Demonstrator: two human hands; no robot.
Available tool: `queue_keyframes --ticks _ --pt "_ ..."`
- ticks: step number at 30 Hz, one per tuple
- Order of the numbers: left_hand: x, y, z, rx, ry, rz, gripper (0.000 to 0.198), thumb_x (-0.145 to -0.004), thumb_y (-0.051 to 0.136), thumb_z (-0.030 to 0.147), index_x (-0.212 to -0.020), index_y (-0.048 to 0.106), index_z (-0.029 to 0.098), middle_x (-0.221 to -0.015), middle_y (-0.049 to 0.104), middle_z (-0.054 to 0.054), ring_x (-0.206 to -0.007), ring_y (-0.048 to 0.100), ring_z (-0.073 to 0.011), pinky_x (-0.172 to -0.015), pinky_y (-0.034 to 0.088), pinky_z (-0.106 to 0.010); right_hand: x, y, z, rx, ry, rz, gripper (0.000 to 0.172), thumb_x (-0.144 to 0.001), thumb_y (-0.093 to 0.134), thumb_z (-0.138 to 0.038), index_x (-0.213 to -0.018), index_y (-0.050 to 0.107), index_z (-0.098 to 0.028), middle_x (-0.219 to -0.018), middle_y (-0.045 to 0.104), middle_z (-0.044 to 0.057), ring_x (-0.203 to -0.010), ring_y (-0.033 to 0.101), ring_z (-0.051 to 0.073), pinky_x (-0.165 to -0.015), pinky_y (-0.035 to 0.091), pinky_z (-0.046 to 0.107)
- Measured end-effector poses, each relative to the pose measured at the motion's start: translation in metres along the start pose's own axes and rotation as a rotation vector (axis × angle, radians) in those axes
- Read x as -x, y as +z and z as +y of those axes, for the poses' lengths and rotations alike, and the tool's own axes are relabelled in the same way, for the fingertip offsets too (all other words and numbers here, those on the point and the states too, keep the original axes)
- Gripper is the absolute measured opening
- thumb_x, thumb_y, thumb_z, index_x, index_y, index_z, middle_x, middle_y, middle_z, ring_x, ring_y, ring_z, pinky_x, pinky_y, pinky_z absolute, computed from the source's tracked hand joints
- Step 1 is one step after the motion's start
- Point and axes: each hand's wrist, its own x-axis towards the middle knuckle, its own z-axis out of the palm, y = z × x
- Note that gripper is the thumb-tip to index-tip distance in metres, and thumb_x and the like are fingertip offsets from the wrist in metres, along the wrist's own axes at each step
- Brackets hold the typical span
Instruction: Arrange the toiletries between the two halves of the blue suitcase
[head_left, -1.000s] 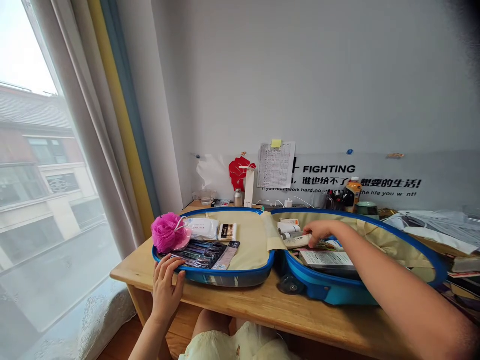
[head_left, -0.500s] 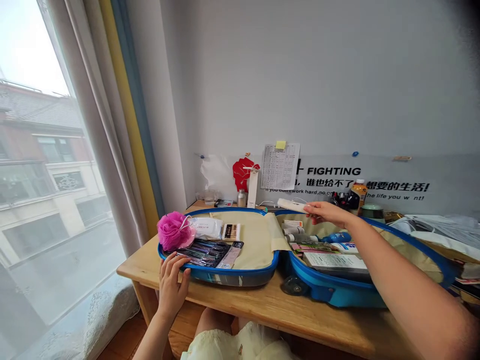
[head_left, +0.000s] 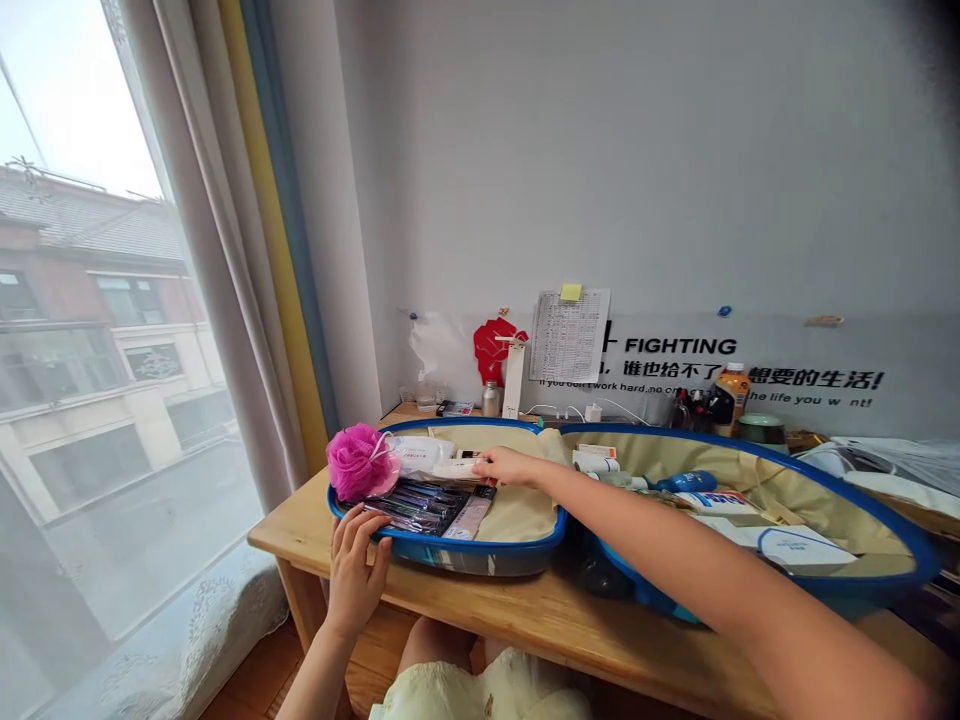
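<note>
We can't read the tube (head_left: 459,468) in the right hand (head_left: 511,466): fingers cover one end and the print is too small. The right forearm (head_left: 637,525) hides the middle of the open suitcase (head_left: 465,558), so we lose whatever lies under it. Dark packets (head_left: 411,505) are too small to identify. The left forearm (head_left: 315,670) runs off the bottom edge, and the right arm off the bottom right. A bottle (head_left: 729,397) and a sheet (head_left: 570,335) cover letters on the wall sign (head_left: 679,346); the sheet's table is unreadable. The pile (head_left: 926,600) is cut off at the right edge. The window (head_left: 97,330) view is washed out.
</note>
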Motion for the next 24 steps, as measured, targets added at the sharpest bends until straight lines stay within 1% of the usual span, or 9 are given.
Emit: queue_keyframes --ticks 6,11,15,19,21,22,24 --pt "0.001 0.001 0.000 0.011 -0.033 0.000 0.024 -0.093 0.045 0.035 -0.106 0.060 0.023 -0.107 0.063 -0.007 -0.117 0.050 -0.0250 -0.104 0.036 -0.049 -0.008 0.009 0.002 -0.003 -0.008 -0.033 0.033 -0.091 0.054 -0.040 -0.112 0.058 -0.015 -0.103 0.062 0.005 -0.085 0.061 0.013 -0.075 0.054 0.032" --pt "0.000 0.001 0.000 0.015 -0.034 -0.004 0.023 -0.093 0.045 0.035 -0.106 0.061 0.024 -0.106 0.063 -0.007 -0.118 0.050 -0.0251 -0.105 0.035 -0.050 -0.023 0.023 -0.011 -0.001 -0.009 -0.034 0.034 -0.091 0.054 -0.041 -0.114 0.058 -0.016 -0.108 0.062 0.006 -0.091 0.061 0.014 -0.079 0.054 0.034" --pt "0.002 0.002 -0.001 0.013 -0.035 -0.016 0.023 -0.094 0.044 0.034 -0.106 0.060 0.023 -0.108 0.063 -0.007 -0.119 0.048 -0.0254 -0.106 0.034 -0.051 -0.035 0.038 -0.021 0.036 0.003 0.005 0.035 -0.090 0.055 -0.040 -0.116 0.058 -0.017 -0.114 0.060 0.007 -0.097 0.060 0.016 -0.084 0.053 0.037" --pt "0.002 0.002 -0.001 0.014 -0.037 -0.020 0.024 -0.094 0.044 0.035 -0.107 0.060 0.023 -0.108 0.063 -0.007 -0.118 0.049 -0.0252 -0.105 0.034 -0.050 -0.038 0.046 -0.020 0.060 -0.002 0.050 0.035 -0.090 0.055 -0.040 -0.116 0.058 -0.018 -0.121 0.058 0.007 -0.104 0.058 0.019 -0.089 0.051 0.040" --pt "0.001 0.002 -0.001 0.011 -0.027 -0.013 0.023 -0.093 0.045 0.035 -0.106 0.060 0.024 -0.107 0.063 -0.007 -0.117 0.050 -0.0248 -0.105 0.035 -0.049 -0.037 0.043 -0.017 0.046 -0.010 0.046 0.035 -0.090 0.055 -0.040 -0.116 0.058 -0.017 -0.118 0.059 0.007 -0.102 0.059 0.018 -0.087 0.052 0.039" --pt "0.000 0.002 0.000 0.009 -0.016 -0.005 0.023 -0.093 0.045 0.035 -0.106 0.060 0.024 -0.107 0.063 -0.007 -0.116 0.050 -0.0246 -0.105 0.035 -0.049 -0.037 0.038 -0.016 0.033 -0.022 0.043 0.035 -0.090 0.056 -0.040 -0.115 0.058 -0.016 -0.116 0.060 0.007 -0.100 0.060 0.017 -0.086 0.052 0.039" --pt "-0.001 0.001 0.001 0.002 0.004 0.013 0.022 -0.093 0.045 0.034 -0.106 0.060 0.024 -0.107 0.063 -0.007 -0.115 0.051 -0.0243 -0.105 0.035 -0.049 -0.033 0.019 -0.011 -0.011 -0.068 0.061 0.035 -0.089 0.056 -0.040 -0.115 0.058 -0.016 -0.113 0.061 0.007 -0.097 0.060 0.017 -0.084 0.053 0.038"
